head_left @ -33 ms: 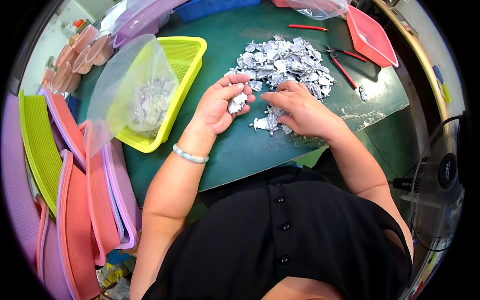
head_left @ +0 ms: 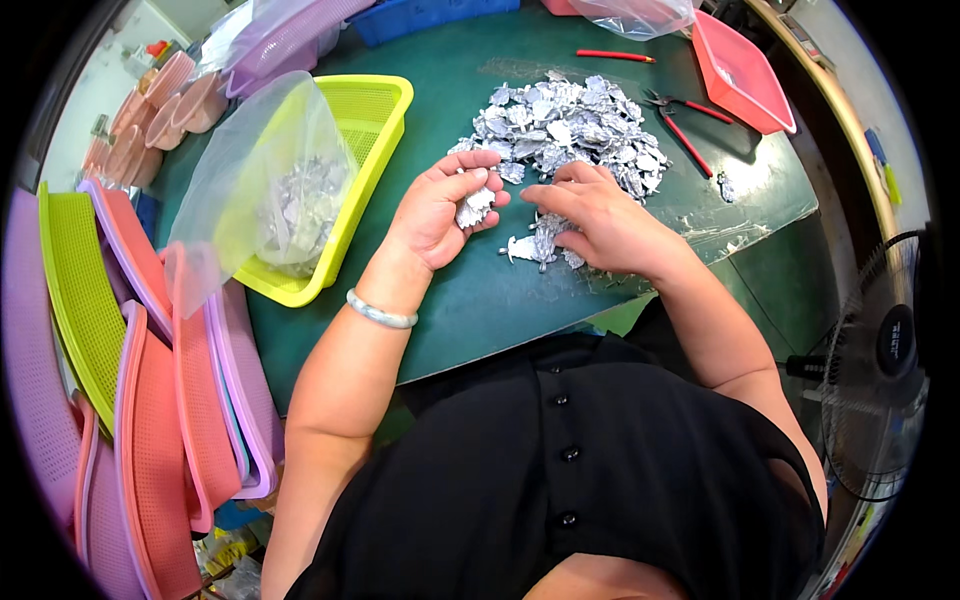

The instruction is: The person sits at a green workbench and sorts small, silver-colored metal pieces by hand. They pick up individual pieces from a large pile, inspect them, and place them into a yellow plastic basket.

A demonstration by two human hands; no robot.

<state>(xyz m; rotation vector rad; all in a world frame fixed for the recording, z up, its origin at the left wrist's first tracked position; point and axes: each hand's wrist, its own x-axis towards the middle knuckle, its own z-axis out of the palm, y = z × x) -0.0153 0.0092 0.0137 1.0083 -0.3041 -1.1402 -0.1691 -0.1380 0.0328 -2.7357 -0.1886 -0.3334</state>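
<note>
My left hand is closed around a few small silver-grey, flat metal castings, the thumb pressing on top. To its right, my right hand curves palm-down over a small group of similar castings near the table's front edge. Its thumb and index finger are apart, with nothing visibly gripped; the other fingertips are partly hidden. Just beyond both hands lies a large heap of these castings. Left of my left hand, a clear plastic bag with more grey pieces sits in a yellow-green basket.
Red-handled pliers and a red pen-like tool lie beyond the heap, near a pink tray. One loose casting is at the right. Stacked baskets crowd the left; a fan stands at the right.
</note>
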